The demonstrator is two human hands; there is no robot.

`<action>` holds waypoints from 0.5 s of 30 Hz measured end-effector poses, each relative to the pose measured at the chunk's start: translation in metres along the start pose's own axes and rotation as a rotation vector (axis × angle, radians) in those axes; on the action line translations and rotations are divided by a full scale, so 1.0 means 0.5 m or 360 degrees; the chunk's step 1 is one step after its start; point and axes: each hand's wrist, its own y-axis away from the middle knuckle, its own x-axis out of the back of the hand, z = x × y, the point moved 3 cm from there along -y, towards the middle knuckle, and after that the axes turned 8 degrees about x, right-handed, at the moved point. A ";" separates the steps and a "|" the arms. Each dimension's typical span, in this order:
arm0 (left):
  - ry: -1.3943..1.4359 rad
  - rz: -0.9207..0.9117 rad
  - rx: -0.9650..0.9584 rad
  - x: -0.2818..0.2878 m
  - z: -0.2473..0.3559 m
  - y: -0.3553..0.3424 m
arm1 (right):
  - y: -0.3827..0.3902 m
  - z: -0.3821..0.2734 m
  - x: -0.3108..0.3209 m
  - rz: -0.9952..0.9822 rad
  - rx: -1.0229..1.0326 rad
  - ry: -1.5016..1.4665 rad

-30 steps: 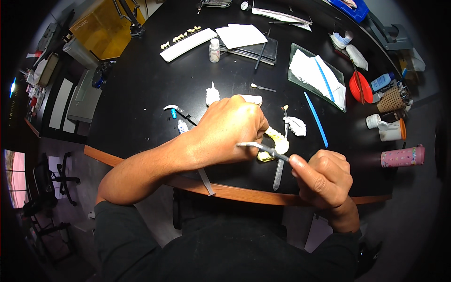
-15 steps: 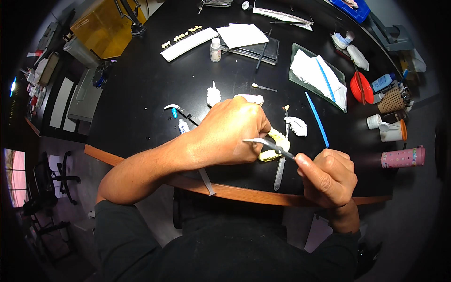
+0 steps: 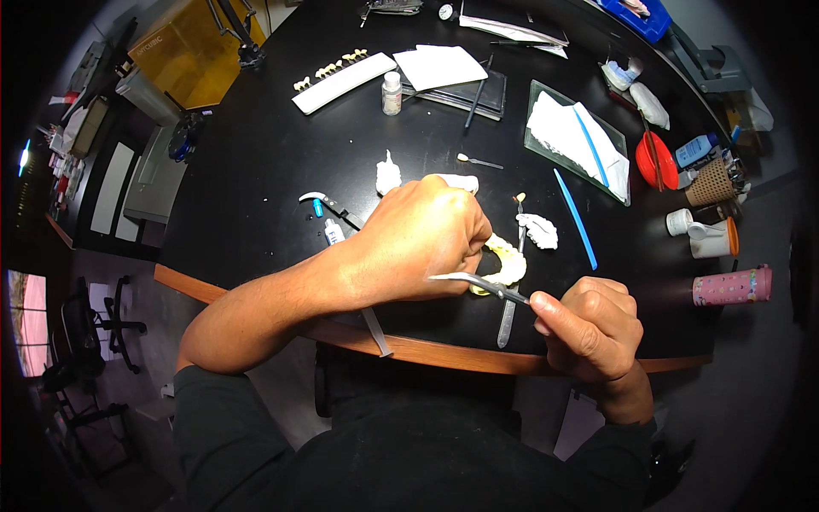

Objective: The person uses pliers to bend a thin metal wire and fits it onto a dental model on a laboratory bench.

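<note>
My right hand grips the dark handle of a thin curved-bladed tool between thumb and fingers. The tool's pale tip lies at the back of my left hand, apparently touching the skin. That left hand is closed with its back up; its curled fingers face away, hiding anything inside. Just right of it, partly covered, sits a yellow horseshoe-shaped dental cast. A grey strip handle lies beside the cast. Under my left forearm runs a syringe, its blue cap lying apart near a second curved tool.
Farther off are a row of tooth shade tabs, a small bottle and a white pad. Rightward lie a blue stick, a glass plate with tissue, a red bowl and a pink bottle.
The curved-bladed tool has swung slightly, its tip sliding nearer me along the back of my left hand. My right hand has shifted a little left; my left hand has kept its place.
</note>
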 end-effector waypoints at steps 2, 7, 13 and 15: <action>-0.0004 0.0018 0.0019 -0.005 -0.001 0.001 | 0.001 -0.001 -0.011 0.0062 -0.0007 -0.0047; -0.0026 0.0241 -0.0097 -0.020 0.004 -0.006 | 0.005 -0.007 -0.034 -0.0045 0.0006 -0.0276; -0.0167 0.0107 -0.0094 -0.043 0.014 0.000 | 0.003 0.008 -0.067 -0.0287 -0.0428 -0.0767; -0.0198 0.0004 -0.0076 -0.049 0.016 0.000 | 0.007 0.009 -0.071 -0.0446 -0.0467 -0.0777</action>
